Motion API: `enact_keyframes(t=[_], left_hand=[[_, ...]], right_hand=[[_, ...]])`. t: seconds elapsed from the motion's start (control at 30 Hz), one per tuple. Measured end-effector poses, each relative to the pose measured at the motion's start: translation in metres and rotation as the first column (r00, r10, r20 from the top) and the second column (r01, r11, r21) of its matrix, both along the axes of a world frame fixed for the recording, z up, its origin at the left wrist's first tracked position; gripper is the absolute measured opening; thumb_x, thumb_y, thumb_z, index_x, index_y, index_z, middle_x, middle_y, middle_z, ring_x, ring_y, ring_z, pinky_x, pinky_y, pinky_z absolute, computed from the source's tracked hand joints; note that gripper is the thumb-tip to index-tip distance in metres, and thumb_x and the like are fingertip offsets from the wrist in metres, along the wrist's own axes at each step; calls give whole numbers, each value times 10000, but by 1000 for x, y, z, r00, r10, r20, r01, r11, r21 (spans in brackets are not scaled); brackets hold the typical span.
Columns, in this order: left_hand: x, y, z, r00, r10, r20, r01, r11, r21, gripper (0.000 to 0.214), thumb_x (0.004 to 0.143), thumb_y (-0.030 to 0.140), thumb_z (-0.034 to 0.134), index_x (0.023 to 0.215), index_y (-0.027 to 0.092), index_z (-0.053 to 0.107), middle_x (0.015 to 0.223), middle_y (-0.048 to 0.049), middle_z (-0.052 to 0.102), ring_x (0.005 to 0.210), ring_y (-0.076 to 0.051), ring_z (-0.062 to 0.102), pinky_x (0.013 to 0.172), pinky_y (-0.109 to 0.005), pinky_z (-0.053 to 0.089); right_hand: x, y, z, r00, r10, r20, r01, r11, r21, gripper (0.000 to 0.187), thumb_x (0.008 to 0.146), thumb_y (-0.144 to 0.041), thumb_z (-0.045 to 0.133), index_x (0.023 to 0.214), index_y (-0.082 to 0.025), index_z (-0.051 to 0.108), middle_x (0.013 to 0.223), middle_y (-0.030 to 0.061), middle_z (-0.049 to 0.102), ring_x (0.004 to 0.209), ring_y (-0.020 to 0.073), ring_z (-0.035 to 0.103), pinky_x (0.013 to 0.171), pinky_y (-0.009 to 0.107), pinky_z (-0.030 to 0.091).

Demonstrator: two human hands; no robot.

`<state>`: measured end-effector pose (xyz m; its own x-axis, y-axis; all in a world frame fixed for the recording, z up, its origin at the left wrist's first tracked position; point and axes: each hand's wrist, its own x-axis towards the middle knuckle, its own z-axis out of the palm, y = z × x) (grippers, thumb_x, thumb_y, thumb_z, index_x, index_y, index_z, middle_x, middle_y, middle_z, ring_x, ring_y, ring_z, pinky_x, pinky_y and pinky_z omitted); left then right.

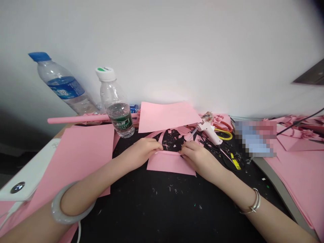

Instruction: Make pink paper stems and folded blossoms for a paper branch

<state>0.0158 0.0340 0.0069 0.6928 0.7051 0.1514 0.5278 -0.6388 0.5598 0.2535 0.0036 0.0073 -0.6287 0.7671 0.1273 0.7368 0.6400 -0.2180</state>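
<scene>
A small sheet of pink paper (pixel 170 163) lies on the black tabletop in front of me, its far edge rolled into a narrow tube. My left hand (pixel 146 148) pinches the left end of that rolled edge. At the right end, my right hand (pixel 196 154) has its fingers closed on the same roll. Just beyond the hands are pink paper scraps (pixel 181 132) and a white hot glue gun (pixel 210 132) with its nozzle pointing left. A larger pink sheet (pixel 167 116) leans behind the scraps.
Two plastic bottles, one blue-capped (pixel 67 86) and one white-capped (pixel 117 108), stand at the back left. Pink sheets (pixel 83 148) overlap a white device (pixel 22 179) on the left. Yellow-handled scissors (pixel 225 135), dark cable and a pink paper stack (pixel 298 172) lie right.
</scene>
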Motion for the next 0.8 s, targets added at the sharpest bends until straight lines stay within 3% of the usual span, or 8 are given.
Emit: enact_keyframes(t=[0.1, 0.27, 0.43, 0.6, 0.7, 0.8], left_hand=[[-4, -4, -6, 1000, 10, -13, -9, 999, 47, 232, 873, 125, 452, 887, 190, 675, 882, -28, 644, 853, -148, 577, 770, -262, 440], [-10, -6, -14, 996, -69, 56, 66, 997, 49, 289, 899, 141, 406, 893, 196, 689, 1039, -49, 653, 961, -156, 580, 836, -281, 456], [-12, -7, -16, 989, -138, 56, 134, 989, 62, 292, 891, 111, 409, 889, 199, 688, 979, -42, 686, 929, -155, 580, 807, -274, 463], [-11, -10, -14, 999, -26, 22, 25, 999, 20, 238, 886, 153, 446, 973, 217, 658, 920, -22, 678, 861, -149, 592, 772, -268, 471], [-11, -8, -16, 997, -16, 76, 15, 1000, 12, 204, 868, 170, 491, 956, 209, 670, 1023, -34, 666, 931, -157, 603, 843, -288, 472], [-11, -7, -18, 994, -16, 107, 14, 1000, 13, 185, 852, 163, 515, 870, 195, 696, 1134, -47, 627, 997, -165, 594, 886, -298, 463]], right_hand=[[-1, -6, -5, 1000, -15, 5, 15, 999, 42, 186, 889, -93, 420, 867, -149, 595, 901, 99, 548, 881, 211, 512, 763, 329, 450], [-1, -12, 0, 996, -29, -81, 22, 997, -80, 190, 899, -90, 390, 848, -156, 561, 898, 79, 520, 806, 169, 530, 729, 289, 466], [-2, -16, 8, 993, -38, -113, 21, 989, -143, 205, 898, -82, 375, 800, -156, 539, 884, 69, 505, 753, 147, 540, 695, 266, 468], [0, -17, 5, 985, -79, -153, 59, 989, -133, 187, 889, -95, 397, 903, -175, 565, 888, 66, 538, 785, 165, 567, 707, 291, 495], [1, -16, 3, 979, -67, -191, 45, 992, -119, 228, 877, -94, 420, 1024, -181, 572, 934, 81, 549, 824, 176, 583, 746, 319, 511], [1, -15, 2, 982, -42, -184, 22, 994, -111, 221, 883, -94, 409, 961, -168, 602, 914, 86, 538, 816, 175, 583, 743, 315, 515]])
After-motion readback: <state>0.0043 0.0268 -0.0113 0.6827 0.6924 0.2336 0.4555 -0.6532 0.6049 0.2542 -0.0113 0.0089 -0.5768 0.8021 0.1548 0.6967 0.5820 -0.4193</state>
